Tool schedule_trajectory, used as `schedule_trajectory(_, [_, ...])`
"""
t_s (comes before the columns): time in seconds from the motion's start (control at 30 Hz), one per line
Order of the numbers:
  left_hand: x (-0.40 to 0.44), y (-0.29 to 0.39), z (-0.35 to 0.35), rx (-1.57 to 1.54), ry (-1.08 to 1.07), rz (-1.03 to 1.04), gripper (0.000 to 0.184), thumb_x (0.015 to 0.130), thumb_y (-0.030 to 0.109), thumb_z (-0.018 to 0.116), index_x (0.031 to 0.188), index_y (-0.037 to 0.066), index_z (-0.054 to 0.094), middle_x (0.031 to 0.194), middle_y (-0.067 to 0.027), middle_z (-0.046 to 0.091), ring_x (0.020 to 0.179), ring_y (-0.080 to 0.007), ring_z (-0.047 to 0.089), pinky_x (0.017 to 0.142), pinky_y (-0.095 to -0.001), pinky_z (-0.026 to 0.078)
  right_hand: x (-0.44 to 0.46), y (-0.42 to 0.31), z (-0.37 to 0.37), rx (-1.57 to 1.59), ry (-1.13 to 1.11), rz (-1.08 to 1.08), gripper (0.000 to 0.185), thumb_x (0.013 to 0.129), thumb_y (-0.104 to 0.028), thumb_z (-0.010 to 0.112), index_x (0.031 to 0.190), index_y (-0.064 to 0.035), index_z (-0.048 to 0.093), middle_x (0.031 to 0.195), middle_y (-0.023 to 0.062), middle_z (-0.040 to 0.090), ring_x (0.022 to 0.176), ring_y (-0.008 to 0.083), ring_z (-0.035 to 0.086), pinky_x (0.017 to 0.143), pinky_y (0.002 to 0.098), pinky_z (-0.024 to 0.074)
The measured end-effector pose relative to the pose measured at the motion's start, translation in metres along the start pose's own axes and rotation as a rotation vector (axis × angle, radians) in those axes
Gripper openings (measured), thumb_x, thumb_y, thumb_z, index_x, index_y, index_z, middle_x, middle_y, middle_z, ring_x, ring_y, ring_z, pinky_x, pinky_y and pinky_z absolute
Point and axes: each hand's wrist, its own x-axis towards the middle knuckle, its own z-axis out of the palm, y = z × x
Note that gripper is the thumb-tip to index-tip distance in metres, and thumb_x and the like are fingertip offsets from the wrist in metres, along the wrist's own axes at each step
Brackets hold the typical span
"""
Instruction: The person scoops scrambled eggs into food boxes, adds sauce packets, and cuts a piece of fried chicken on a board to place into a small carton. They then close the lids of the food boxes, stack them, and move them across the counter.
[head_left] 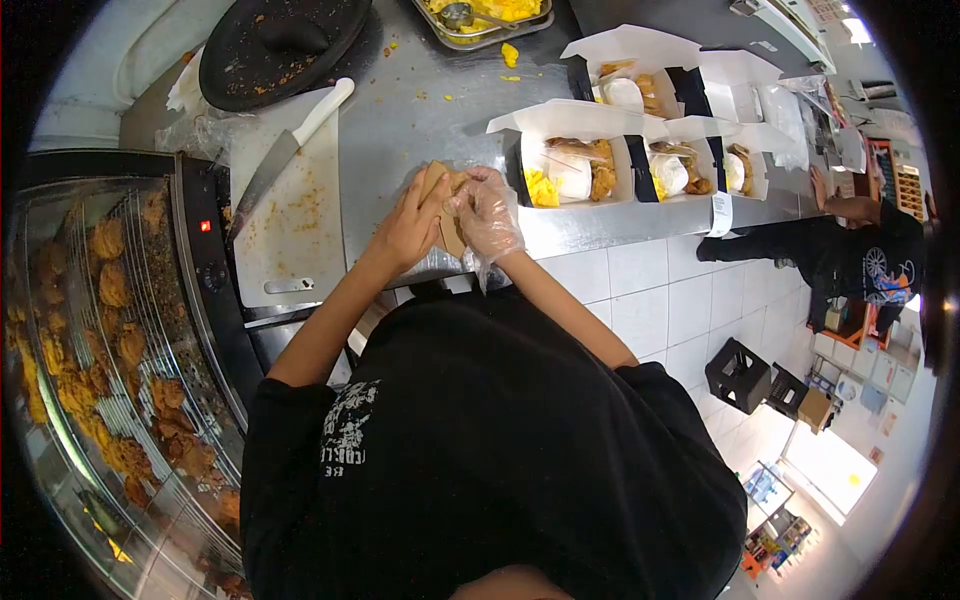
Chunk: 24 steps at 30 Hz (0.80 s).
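Near the front edge of the steel counter (pixel 400 125), both of my hands are on a small brown paper piece (pixel 452 228). My bare left hand (pixel 408 228) has its fingers wrapped round the paper's left side. A clear plastic glove covers my right hand (pixel 487 215), whose fingers are bent against the paper's right side. What is inside the paper, if anything, is hidden. To the right, an open box (pixel 575 170) holds yellow food, a white round item and fried pieces. Left of my hands, a knife (pixel 285 150) lies on a white cutting board (pixel 300 235).
A black round pan or lid (pixel 285 45) is at the back left, a metal tray (pixel 490 38) of yellow food behind. More open boxes (pixel 635 85) stand at right. A heated glass cabinet (pixel 190 240) with fried food is at left. Another person (pixel 845 250) stands far right.
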Motion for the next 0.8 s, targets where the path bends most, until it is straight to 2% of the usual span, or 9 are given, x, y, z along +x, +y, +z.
schedule_trajectory(0.1, [-0.007, -0.011, 0.005, 0.038, -0.023, 0.082, 0.059, 0.085, 0.008, 0.048, 0.140, 0.003, 0.030, 0.139, -0.0306, 0.025, 0.122, -0.0454, 0.038, 0.102, -0.0457, 0.034, -0.001, 0.009, 0.002, -0.002, 0.048, 0.074, 0.008, 0.072, -0.005, 0.067, 0.072, -0.0008, 0.061, 0.095, 0.0205, 0.058, 0.096, 0.0333, 0.056, 0.080, 0.0371, 0.0458])
schedule_trajectory(0.2, [-0.007, -0.008, 0.001, 0.016, -0.018, 0.062, 0.059, 0.085, 0.012, 0.050, 0.140, 0.003, 0.030, 0.140, -0.0304, 0.024, 0.121, -0.0455, 0.038, 0.103, -0.0443, 0.034, 0.002, 0.005, 0.000, 0.013, 0.014, 0.132, 0.011, 0.075, -0.013, 0.066, 0.073, -0.0022, 0.063, 0.103, 0.0214, 0.057, 0.100, 0.0338, 0.055, 0.085, 0.0361, 0.0442])
schedule_trajectory(0.3, [-0.014, -0.006, -0.002, -0.080, -0.026, 0.026, 0.066, 0.084, 0.022, 0.054, 0.142, 0.003, 0.027, 0.143, -0.0297, 0.019, 0.126, -0.0463, 0.033, 0.104, -0.0505, 0.029, 0.010, -0.006, -0.018, -0.007, -0.098, 0.163, 0.029, 0.085, -0.031, 0.059, 0.092, -0.0038, 0.066, 0.117, 0.0206, 0.054, 0.110, 0.0316, 0.052, 0.093, 0.0356, 0.0399])
schedule_trajectory(0.4, [-0.022, 0.005, -0.003, 0.058, 0.092, -0.102, 0.082, 0.079, 0.038, 0.061, 0.143, 0.004, 0.022, 0.147, -0.0279, 0.013, 0.132, -0.0460, 0.024, 0.103, -0.0599, 0.022, 0.004, -0.004, -0.029, 0.312, 0.150, 0.033, 0.062, 0.088, -0.056, 0.046, 0.123, -0.0048, 0.053, 0.131, 0.0183, 0.046, 0.123, 0.0280, 0.044, 0.103, 0.0345, 0.0322])
schedule_trajectory(0.43, [-0.022, 0.012, -0.003, 0.070, 0.126, -0.110, 0.087, 0.077, 0.041, 0.062, 0.144, 0.005, 0.021, 0.147, -0.0273, 0.013, 0.133, -0.0456, 0.021, 0.103, -0.0621, 0.020, 0.000, 0.003, -0.034, 0.377, 0.089, 0.050, 0.085, 0.085, -0.068, 0.037, 0.141, -0.0048, 0.028, 0.142, 0.0159, 0.034, 0.131, 0.0249, 0.034, 0.108, 0.0357, 0.0249])
schedule_trajectory(0.5, [-0.017, 0.032, -0.005, 0.092, 0.195, -0.124, 0.095, 0.073, 0.047, 0.066, 0.145, 0.007, 0.019, 0.148, -0.0263, 0.011, 0.135, -0.0447, 0.017, 0.101, -0.0663, 0.016, -0.007, 0.010, -0.042, 0.485, 0.013, 0.075, 0.087, 0.084, -0.068, 0.039, 0.142, -0.0041, 0.023, 0.143, 0.0160, 0.030, 0.132, 0.0262, 0.032, 0.109, 0.0371, 0.0244])
schedule_trajectory(0.6, [-0.004, 0.065, -0.003, 0.359, -0.135, -0.268, 0.098, 0.070, 0.054, 0.066, 0.144, 0.008, 0.022, 0.148, -0.0254, 0.011, 0.136, -0.0421, 0.017, 0.103, -0.0642, 0.018, -0.005, -0.005, -0.046, 0.483, 0.099, 0.057, 0.092, 0.083, -0.067, 0.043, 0.144, -0.0032, 0.017, 0.146, 0.0161, 0.025, 0.133, 0.0281, 0.030, 0.109, 0.0391, 0.0237])
schedule_trajectory(0.7, [0.005, 0.031, 0.012, 0.327, -0.121, -0.145, 0.095, 0.069, 0.050, 0.067, 0.145, 0.015, 0.022, 0.147, -0.0211, 0.018, 0.135, -0.0422, 0.018, 0.099, -0.0687, 0.019, -0.006, -0.016, -0.039, 0.394, 0.279, 0.008, 0.097, 0.082, -0.066, 0.047, 0.145, -0.0022, 0.010, 0.148, 0.0162, 0.020, 0.134, 0.0301, 0.027, 0.110, 0.0412, 0.0230])
schedule_trajectory(0.8, [0.029, 0.008, 0.002, 0.478, -0.164, -0.044, 0.092, 0.070, 0.045, 0.068, 0.145, 0.017, 0.023, 0.149, -0.0182, 0.017, 0.136, -0.0395, 0.017, 0.100, -0.0684, 0.019, -0.025, -0.020, -0.055, 0.180, 0.341, 0.032, 0.078, 0.085, -0.049, 0.056, 0.138, 0.0013, 0.027, 0.135, 0.0175, 0.038, 0.124, 0.0289, 0.040, 0.102, 0.0397, 0.0350])
